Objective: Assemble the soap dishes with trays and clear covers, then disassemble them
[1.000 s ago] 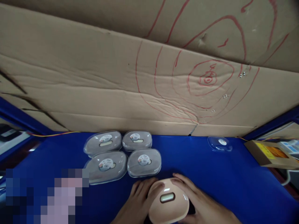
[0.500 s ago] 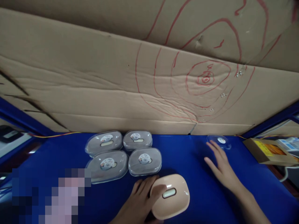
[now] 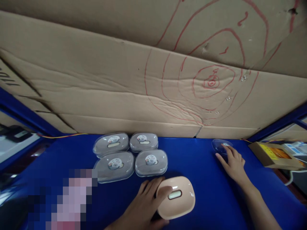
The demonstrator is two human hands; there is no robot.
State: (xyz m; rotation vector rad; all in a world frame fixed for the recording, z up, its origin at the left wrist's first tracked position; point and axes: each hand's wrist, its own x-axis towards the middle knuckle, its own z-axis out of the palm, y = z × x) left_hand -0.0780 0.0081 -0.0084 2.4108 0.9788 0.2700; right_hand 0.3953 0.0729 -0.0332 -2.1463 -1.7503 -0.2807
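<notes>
My left hand (image 3: 150,198) is closed around the left side of a pale pink oval lidded box (image 3: 183,204), its thumb lying on top by the pale oval inset in the lid. At the table's back right, my right hand (image 3: 233,164) reaches over a clear plastic cover (image 3: 217,146) with a round sticker. Its thumb and fingers are apart at the cover's near right side; whether they touch it I cannot tell. Fingers partly hide the sticker. Left of the pink box stand several greyish oval boxes (image 3: 151,169) under clear covers with round labels.
A cardboard sheet (image 3: 107,73) with red drawn rings rises behind the blue tabletop (image 3: 189,156). At the right edge lies an open-topped cardboard box (image 3: 261,156) with yellow and orange print. A pixelated patch covers the lower left.
My right hand has moved onto the clear cover, its fingers now over the sticker. My left hand stays on the pink box. The view has shifted slightly.
</notes>
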